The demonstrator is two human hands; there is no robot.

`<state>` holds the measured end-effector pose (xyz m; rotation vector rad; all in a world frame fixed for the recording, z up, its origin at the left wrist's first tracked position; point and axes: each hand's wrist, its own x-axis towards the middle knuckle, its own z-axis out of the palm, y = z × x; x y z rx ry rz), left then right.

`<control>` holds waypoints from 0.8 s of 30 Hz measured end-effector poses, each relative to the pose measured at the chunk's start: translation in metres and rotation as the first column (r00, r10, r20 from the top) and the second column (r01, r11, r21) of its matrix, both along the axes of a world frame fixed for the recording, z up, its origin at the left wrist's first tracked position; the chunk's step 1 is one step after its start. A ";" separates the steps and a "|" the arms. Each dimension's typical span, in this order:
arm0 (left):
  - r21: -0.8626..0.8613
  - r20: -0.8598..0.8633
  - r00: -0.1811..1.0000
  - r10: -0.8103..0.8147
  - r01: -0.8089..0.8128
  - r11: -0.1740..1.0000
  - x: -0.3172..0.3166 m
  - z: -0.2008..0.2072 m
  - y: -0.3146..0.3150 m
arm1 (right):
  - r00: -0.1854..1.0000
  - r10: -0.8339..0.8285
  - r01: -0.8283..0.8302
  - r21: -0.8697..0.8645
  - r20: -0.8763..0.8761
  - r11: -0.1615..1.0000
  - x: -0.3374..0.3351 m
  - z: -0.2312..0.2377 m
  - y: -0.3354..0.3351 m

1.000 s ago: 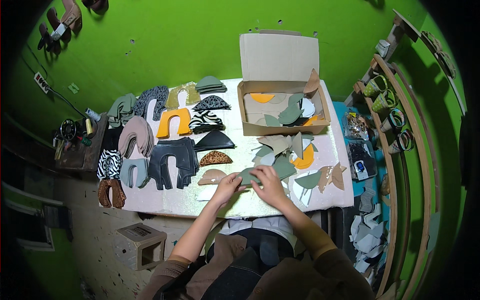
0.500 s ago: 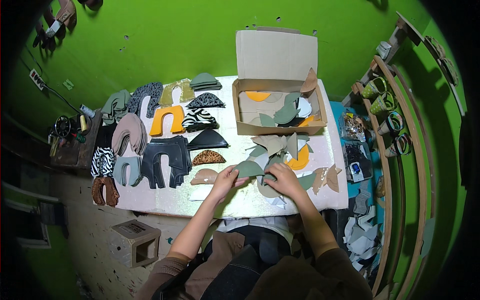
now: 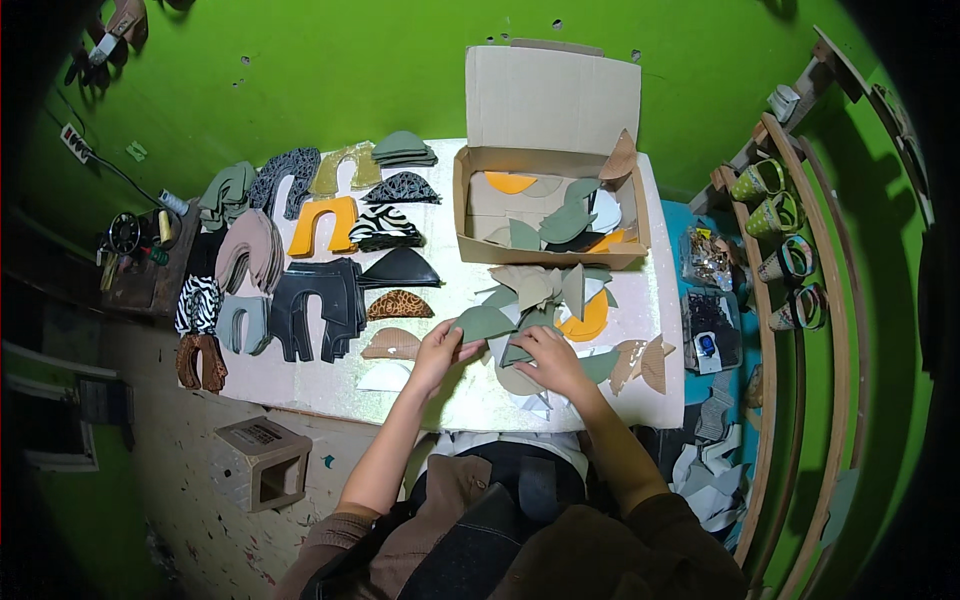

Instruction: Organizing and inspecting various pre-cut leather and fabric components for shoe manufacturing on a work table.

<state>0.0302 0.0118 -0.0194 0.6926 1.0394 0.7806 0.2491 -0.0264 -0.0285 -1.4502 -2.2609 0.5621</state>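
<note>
At the front edge of the table (image 3: 300,387): left hand (image 3: 437,358) with thumb and fingers pinching the left end of a green half-moon piece (image 3: 484,323). Thin, flat and matte in muted green; smoothly arched along the rear edge, nearly straight along the front; tilted slightly above the tabletop. Just to the right, right hand (image 3: 550,358) with bent fingers over green scraps at the near side of a mixed heap (image 3: 540,285); impossible to tell whether gripping or merely resting.

Compared with one second earlier: hands farther apart; green half-moon piece, then touched from both sides, now in the left hand alone, with the full arch exposed.

Beside the left hand, toward the left edge: white half-moon (image 3: 384,377) and, just beyond, tan ribbed half-moon (image 3: 391,344). Farther back in the same column: leopard-patterned stack (image 3: 400,304), black stack (image 3: 400,270), zebra-striped stack (image 3: 385,228). Left of these, black U-shaped stack (image 3: 290,310) and orange U-shaped stack (image 3: 322,208). Near the rear right corner, behind the heap, open cardboard box (image 3: 550,255) with green, white and orange cutouts inside. Beyond the rear edge, bright green wall (image 3: 350,80).
</note>
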 end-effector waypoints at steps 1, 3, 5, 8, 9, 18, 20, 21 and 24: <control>-0.011 0.006 1.000 0.017 -0.017 1.000 0.001 0.000 0.000 | 0.997 -0.026 0.024 -0.038 -0.068 0.999 0.002 -0.001 0.000; -0.011 -0.001 1.000 0.024 -0.024 1.000 0.001 0.000 -0.001 | 0.995 -0.030 0.025 -0.052 -0.091 0.998 0.003 -0.001 0.001; -0.008 -0.007 1.000 0.029 -0.029 1.000 0.003 0.001 -0.002 | 0.993 -0.035 0.027 -0.065 -0.114 0.998 0.003 -0.001 0.001; -0.025 -0.013 0.999 0.051 -0.051 0.998 0.005 0.001 -0.004 | 0.994 -0.040 0.033 -0.076 -0.099 0.997 0.001 -0.004 0.001; -0.026 -0.007 0.999 0.050 -0.050 0.998 0.006 0.000 -0.005 | 0.995 -0.053 0.048 -0.057 -0.081 0.997 0.000 -0.006 0.001; -0.016 -0.013 1.000 0.019 -0.019 1.000 -0.001 -0.004 -0.007 | 0.902 -0.204 0.128 -0.214 -0.382 0.968 0.002 -0.015 0.000; -0.010 -0.008 1.000 0.003 -0.003 1.000 -0.003 -0.004 -0.007 | 0.882 -0.211 0.115 -0.242 -0.421 0.963 0.005 -0.017 0.000; -0.011 -0.004 1.000 0.008 -0.008 1.000 -0.004 -0.003 -0.007 | 0.891 -0.206 0.119 -0.230 -0.405 0.966 0.006 -0.018 0.000; -0.011 -0.002 1.000 0.004 -0.004 1.000 -0.005 0.001 -0.007 | 0.855 -0.312 0.201 -0.289 -0.414 0.936 0.001 -0.017 -0.001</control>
